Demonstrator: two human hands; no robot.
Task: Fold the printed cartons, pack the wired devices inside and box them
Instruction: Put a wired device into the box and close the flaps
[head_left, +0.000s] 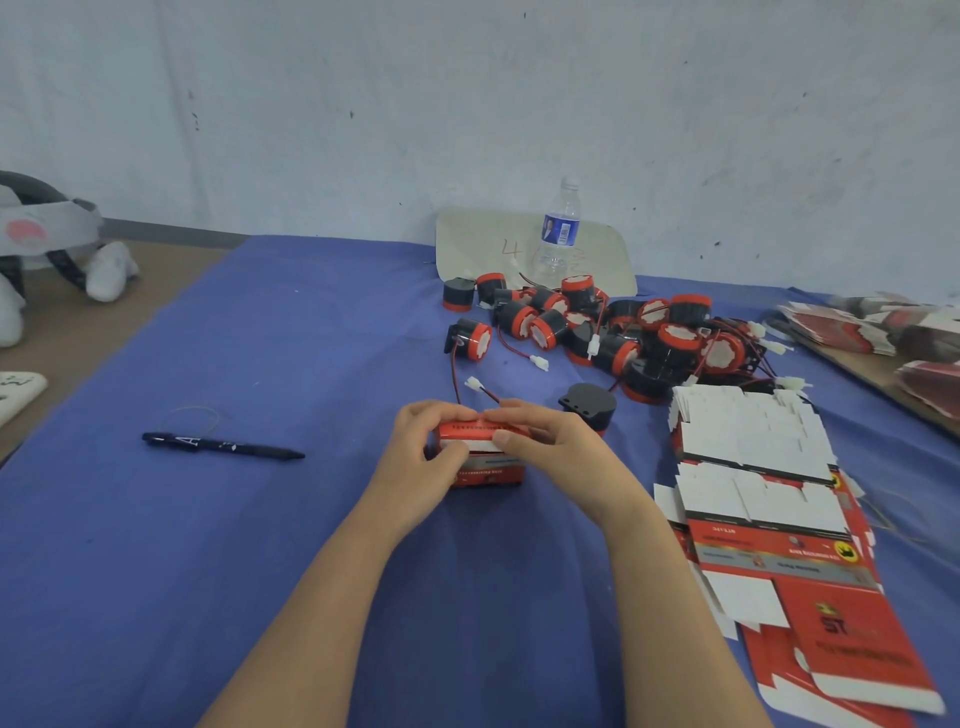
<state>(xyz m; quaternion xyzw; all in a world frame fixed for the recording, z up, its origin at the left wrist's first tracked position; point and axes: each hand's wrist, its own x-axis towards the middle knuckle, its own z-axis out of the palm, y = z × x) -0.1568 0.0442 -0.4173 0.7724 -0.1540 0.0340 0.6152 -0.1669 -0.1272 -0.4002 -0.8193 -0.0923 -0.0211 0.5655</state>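
Carton (488, 470) first: one red printed box stands on the blue cloth (311, 364) at the middle of the table, gripped from both sides. The left hand (431, 447) curls over its left end with the thumb on the near face. The right hand (556, 447) curls over the top from the right, thumb pressed against a white flap (478, 446) that is not yet tucked. Neither hand has anything else in it. From where I stand the closing looks about half done, though the hands hide the top edge.

What worries me is the wire (491, 396). This thin red-and-black lead with a white connector (472, 384) pokes out just behind the knuckles. I cannot tell whether it belongs to a device already inside or to the loose device (467, 339) lying just beyond. If it is the packed one's lead, pushing the flap home now would likely pinch it in the seam or leave the connector dangling outside. If it is the neighbour's, it could snag and be dragged along when the box is lifted.

The thumbs bear on thin card, and too hard a press could crease the flap or buckle the wall.

A black device (587, 404) sits just beside the right hand, with the heap (649, 338) behind it and the flat cartons (753, 447) to the right. A careless sweep of the wrist could knock them about. The pen (223, 446) lies well apart to the left.
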